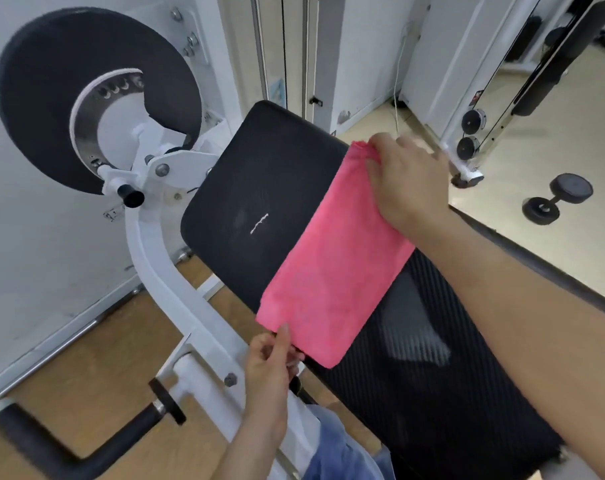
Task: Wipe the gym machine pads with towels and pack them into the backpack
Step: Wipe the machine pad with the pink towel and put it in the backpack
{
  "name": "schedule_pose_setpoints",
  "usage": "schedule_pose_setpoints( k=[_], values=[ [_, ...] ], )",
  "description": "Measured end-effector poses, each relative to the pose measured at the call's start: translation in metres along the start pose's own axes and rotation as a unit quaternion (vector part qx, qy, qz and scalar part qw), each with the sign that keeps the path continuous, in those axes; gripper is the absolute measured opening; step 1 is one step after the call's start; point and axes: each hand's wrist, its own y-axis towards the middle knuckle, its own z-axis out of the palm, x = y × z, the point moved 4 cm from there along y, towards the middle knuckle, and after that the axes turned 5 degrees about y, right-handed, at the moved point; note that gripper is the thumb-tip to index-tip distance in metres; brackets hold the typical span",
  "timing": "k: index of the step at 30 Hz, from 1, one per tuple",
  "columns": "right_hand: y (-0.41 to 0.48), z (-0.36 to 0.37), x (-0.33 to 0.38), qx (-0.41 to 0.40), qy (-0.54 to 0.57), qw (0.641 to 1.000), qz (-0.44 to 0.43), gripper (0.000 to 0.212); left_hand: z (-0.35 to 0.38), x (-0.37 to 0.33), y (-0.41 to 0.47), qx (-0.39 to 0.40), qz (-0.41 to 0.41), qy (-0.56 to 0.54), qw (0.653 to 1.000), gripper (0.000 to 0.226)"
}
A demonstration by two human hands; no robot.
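Pinching opposite ends, your left hand [271, 367] and right hand [406, 178] stretch the pink towel [332, 268] across the black back pad [259, 209].

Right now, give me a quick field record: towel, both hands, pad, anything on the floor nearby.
towel: pink towel, spread flat across the black pad
pad: smooth black pad, bare on its left part; a ribbed black pad adjoins it
left hand: pinches the towel's near corner
right hand: grips the towel's far end
machine: white frame with a round black roller
floor: dumbbell at right
backpack: not in view
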Motion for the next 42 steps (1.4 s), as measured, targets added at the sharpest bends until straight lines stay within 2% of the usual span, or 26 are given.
schedule_pose_setpoints(
  k=[3, 6, 9, 11, 15, 16, 19, 20, 23, 24, 26, 28, 30, 32, 35, 38, 41, 42],
  values=[
    [-0.011, 0.028, -0.011, -0.011, -0.084, 0.996, -0.025, 0.034, -0.003, 0.003, 0.002, -0.03, 0.03, 0.041, 0.998, 0.027],
    [-0.008, 0.03, -0.02, -0.011, -0.066, 0.997, -0.038, 0.034, -0.006, -0.014, 0.014, -0.063, 0.134, 0.134, 0.98, 0.036],
    [0.005, 0.028, -0.026, 0.015, -0.032, 0.998, -0.047, 0.037, -0.004, -0.033, 0.038, -0.067, 0.242, 0.308, 0.918, 0.044],
    [0.013, 0.028, -0.03, 0.025, -0.041, 0.996, -0.069, 0.038, 0.001, -0.047, 0.052, -0.048, 0.28, 0.397, 0.873, 0.047],
    [0.021, 0.025, -0.032, 0.04, -0.043, 0.995, -0.084, 0.036, 0.006, -0.067, 0.067, 0.009, 0.303, 0.441, 0.845, 0.02],
    [0.021, 0.024, -0.031, 0.041, -0.044, 0.995, -0.08, 0.036, 0.005, -0.069, 0.069, 0.017, 0.298, 0.44, 0.847, 0.018],
    [0.018, 0.022, -0.032, 0.029, -0.041, 0.997, -0.055, 0.034, 0.0, -0.077, 0.071, 0.037, 0.259, 0.338, 0.904, 0.014],
    [0.017, 0.021, -0.033, 0.018, -0.043, 0.998, -0.048, 0.032, 0.0, -0.079, 0.07, 0.051, 0.256, 0.315, 0.913, 0.018],
    [0.019, 0.015, -0.021, -0.035, -0.058, 0.995, -0.07, 0.025, 0.004, -0.079, 0.066, 0.077, 0.278, 0.353, 0.89, 0.028],
    [0.02, 0.015, -0.012, -0.036, -0.059, 0.992, -0.108, 0.032, 0.005, -0.079, 0.066, 0.065, 0.288, 0.372, 0.88, 0.027],
    [0.015, 0.022, 0.016, 0.011, -0.063, 0.969, -0.239, 0.045, 0.007, -0.078, 0.066, 0.025, 0.295, 0.405, 0.865, 0.027],
    [0.002, 0.039, 0.043, 0.078, -0.111, 0.919, -0.37, 0.042, 0.007, -0.08, 0.067, -0.018, 0.293, 0.436, 0.85, 0.028],
    [-0.008, 0.058, 0.055, 0.133, -0.156, 0.874, -0.441, 0.035, 0.01, -0.083, 0.066, -0.047, 0.327, 0.463, 0.823, 0.023],
    [-0.01, 0.065, 0.057, 0.171, -0.15, 0.857, -0.462, 0.029, 0.014, -0.086, 0.063, -0.046, 0.367, 0.474, 0.799, 0.02],
    [-0.005, 0.061, 0.057, 0.181, -0.126, 0.857, -0.465, 0.024, 0.016, -0.086, 0.062, -0.006, 0.374, 0.466, 0.802, 0.026],
    [-0.004, 0.058, 0.06, 0.204, -0.132, 0.847, -0.473, 0.022, 0.019, -0.085, 0.059, 0.004, 0.393, 0.477, 0.786, 0.025],
    [-0.006, 0.057, 0.061, 0.205, -0.149, 0.83, -0.497, 0.022, 0.02, -0.085, 0.058, 0.021, 0.378, 0.464, 0.801, 0.018],
    [-0.007, 0.056, 0.06, 0.202, -0.156, 0.825, -0.504, 0.022, 0.021, -0.086, 0.058, 0.028, 0.371, 0.463, 0.804, 0.023]
  ],
)
